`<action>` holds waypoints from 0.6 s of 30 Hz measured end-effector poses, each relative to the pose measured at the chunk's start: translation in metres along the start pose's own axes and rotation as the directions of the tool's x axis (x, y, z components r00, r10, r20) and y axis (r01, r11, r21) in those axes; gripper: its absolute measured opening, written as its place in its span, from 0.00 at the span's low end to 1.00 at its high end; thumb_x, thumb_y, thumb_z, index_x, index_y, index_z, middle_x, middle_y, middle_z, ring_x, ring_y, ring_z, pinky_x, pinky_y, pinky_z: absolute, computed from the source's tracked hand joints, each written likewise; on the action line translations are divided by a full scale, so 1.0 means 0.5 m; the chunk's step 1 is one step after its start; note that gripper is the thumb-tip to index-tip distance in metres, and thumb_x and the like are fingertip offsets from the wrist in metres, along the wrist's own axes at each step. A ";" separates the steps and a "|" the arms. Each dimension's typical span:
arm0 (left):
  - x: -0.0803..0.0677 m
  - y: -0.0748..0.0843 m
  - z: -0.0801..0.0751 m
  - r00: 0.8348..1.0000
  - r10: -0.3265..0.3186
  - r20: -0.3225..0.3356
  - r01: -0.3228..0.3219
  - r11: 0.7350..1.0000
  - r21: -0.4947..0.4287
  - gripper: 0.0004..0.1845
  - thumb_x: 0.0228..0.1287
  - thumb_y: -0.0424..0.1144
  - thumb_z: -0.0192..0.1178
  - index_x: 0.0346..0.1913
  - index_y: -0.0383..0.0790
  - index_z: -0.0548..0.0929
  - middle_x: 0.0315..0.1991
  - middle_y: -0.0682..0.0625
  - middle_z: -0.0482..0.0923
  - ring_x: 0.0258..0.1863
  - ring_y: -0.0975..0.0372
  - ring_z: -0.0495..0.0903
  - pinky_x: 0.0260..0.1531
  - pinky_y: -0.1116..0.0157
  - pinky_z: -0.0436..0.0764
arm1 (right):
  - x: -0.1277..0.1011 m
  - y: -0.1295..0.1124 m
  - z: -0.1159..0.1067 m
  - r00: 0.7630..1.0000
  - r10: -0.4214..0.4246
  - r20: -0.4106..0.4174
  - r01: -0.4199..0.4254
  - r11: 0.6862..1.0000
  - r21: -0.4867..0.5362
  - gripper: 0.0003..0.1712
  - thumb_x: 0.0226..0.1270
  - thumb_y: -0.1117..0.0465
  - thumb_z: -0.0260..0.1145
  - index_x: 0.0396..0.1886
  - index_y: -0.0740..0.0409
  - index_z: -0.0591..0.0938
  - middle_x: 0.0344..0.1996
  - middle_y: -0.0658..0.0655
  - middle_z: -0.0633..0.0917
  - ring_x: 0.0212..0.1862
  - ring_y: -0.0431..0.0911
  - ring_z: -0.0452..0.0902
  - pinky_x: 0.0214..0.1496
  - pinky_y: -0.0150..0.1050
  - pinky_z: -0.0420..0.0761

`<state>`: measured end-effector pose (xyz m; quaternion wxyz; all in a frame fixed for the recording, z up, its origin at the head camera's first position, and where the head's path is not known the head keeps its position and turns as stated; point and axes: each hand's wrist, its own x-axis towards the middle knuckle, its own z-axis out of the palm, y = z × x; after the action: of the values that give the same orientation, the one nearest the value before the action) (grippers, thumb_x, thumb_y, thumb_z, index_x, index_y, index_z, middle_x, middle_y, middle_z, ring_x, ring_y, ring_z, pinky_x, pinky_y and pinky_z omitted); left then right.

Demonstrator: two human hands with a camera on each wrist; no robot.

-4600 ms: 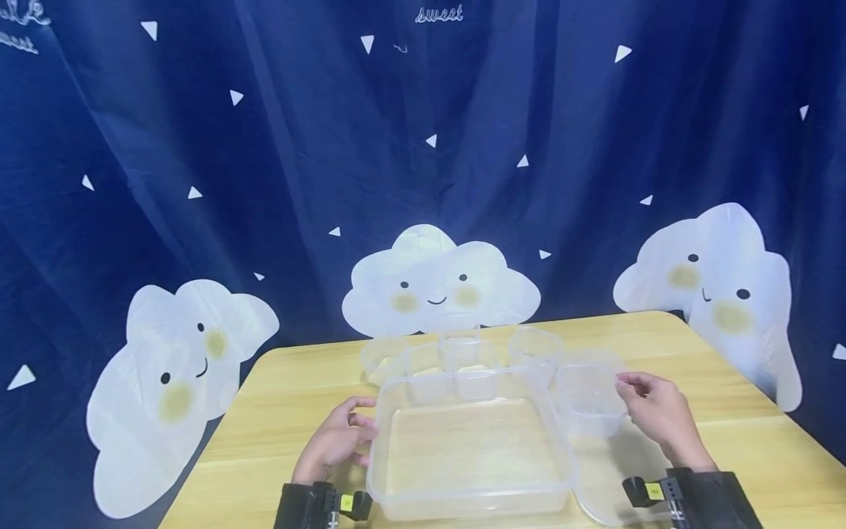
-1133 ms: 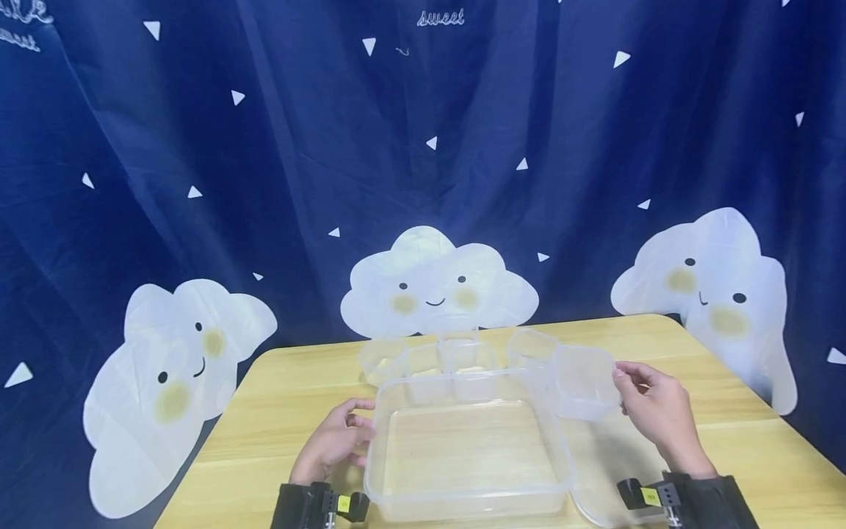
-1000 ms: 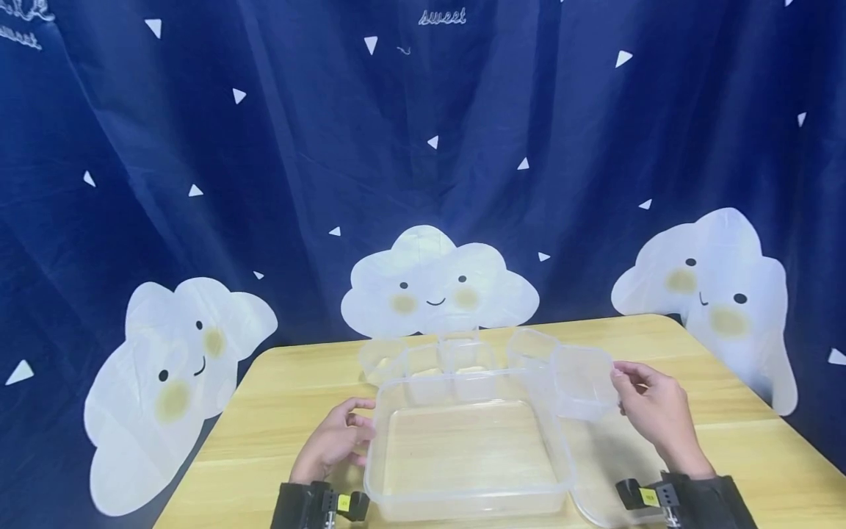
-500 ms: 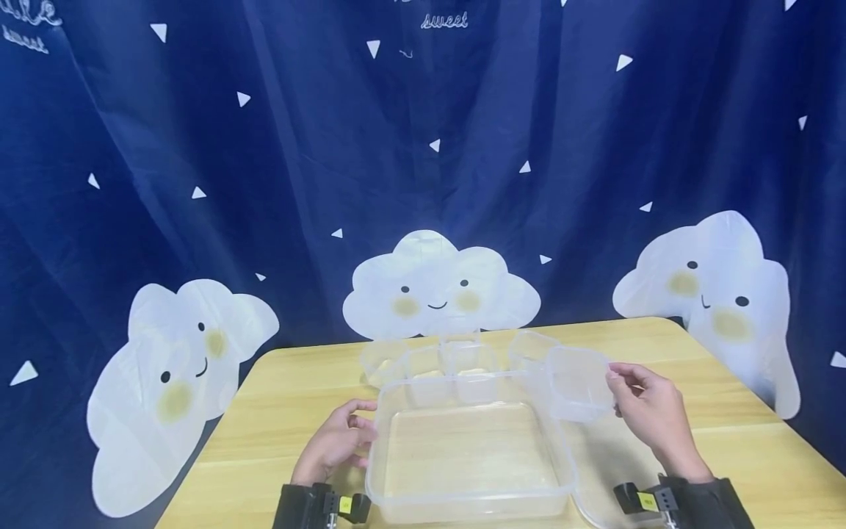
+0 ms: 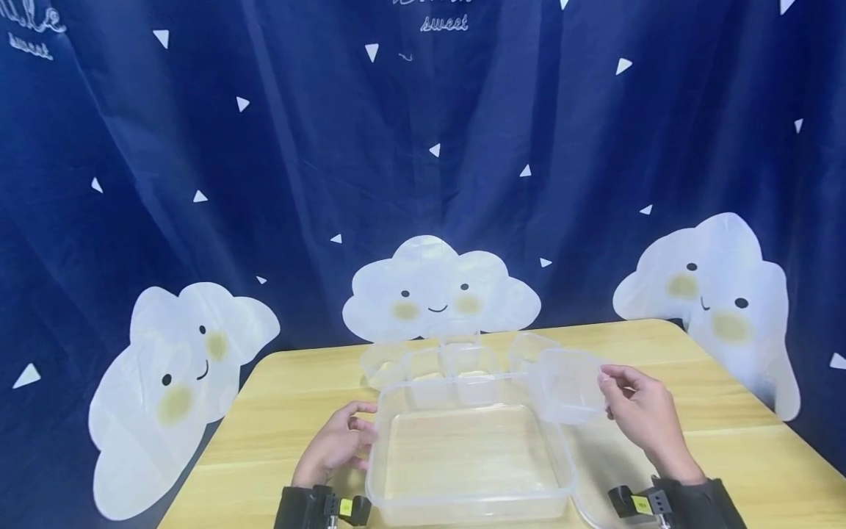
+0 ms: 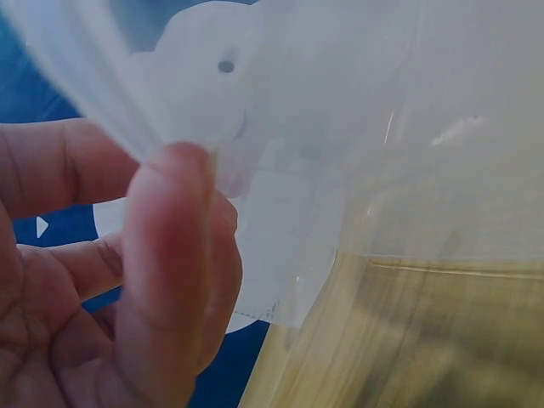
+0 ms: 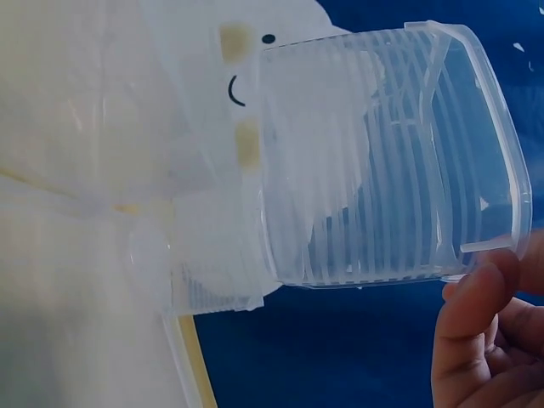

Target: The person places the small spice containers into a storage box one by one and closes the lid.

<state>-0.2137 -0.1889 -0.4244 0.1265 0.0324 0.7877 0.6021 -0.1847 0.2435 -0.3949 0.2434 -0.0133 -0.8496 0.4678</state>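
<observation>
Three white cloud faces are printed on a dark blue curtain hung behind a light wooden table; small white triangles and the word "sweet" also mark the cloth.

A large clear tub stands on the table near its front edge, open at the top, with nothing visible inside. Four smaller clear tubs stand in a row just behind it, close to the curtain; whether they hold anything cannot be told. A flat clear lid lies on the table at the large tub's right side.

The left hand is at the large tub's left wall, fingers curled round its rim; the left wrist view shows the thumb pressed against the clear wall.

The right hand holds a small clear tub off the table, tilted on its side, above the large tub's far right corner. The fingertips pinch its rim, as the right wrist view shows, and its ribbed wall is seen against the blue curtain. The small tub appears to be empty.

A dark sleeve and a wrist-mounted device show at the lower edge.
</observation>
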 end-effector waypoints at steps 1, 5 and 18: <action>0.000 -0.001 0.000 1.000 0.002 0.003 -0.002 1.000 0.000 0.29 0.58 0.25 0.60 0.64 0.29 0.66 0.36 0.43 0.72 0.33 0.54 0.76 0.24 0.59 0.84 | 0.000 -0.002 0.002 1.000 -0.006 -0.001 0.006 1.000 0.001 0.16 0.71 0.62 0.60 0.49 0.72 0.80 0.26 0.59 0.81 0.20 0.40 0.75 0.19 0.33 0.76; 0.000 -0.006 0.001 1.000 0.002 0.006 -0.002 1.000 -0.006 0.29 0.58 0.25 0.60 0.64 0.30 0.66 0.36 0.43 0.72 0.33 0.53 0.78 0.24 0.59 0.84 | -0.003 -0.008 0.011 1.000 -0.020 0.009 0.020 1.000 -0.002 0.15 0.71 0.63 0.60 0.48 0.72 0.81 0.25 0.58 0.80 0.19 0.40 0.74 0.18 0.34 0.75; 0.001 -0.003 0.002 1.000 0.009 -0.007 -0.009 1.000 0.011 0.29 0.57 0.25 0.60 0.63 0.30 0.67 0.36 0.42 0.73 0.33 0.53 0.77 0.24 0.58 0.84 | -0.008 -0.019 0.038 0.998 -0.044 0.047 0.042 0.999 0.033 0.14 0.70 0.64 0.61 0.48 0.72 0.81 0.25 0.58 0.79 0.19 0.41 0.75 0.18 0.34 0.74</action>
<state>-0.2136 -0.1882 -0.4259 0.1208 0.0343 0.7914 0.5983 -0.1874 0.2222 -0.3975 0.2335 0.0199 -0.8476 0.4760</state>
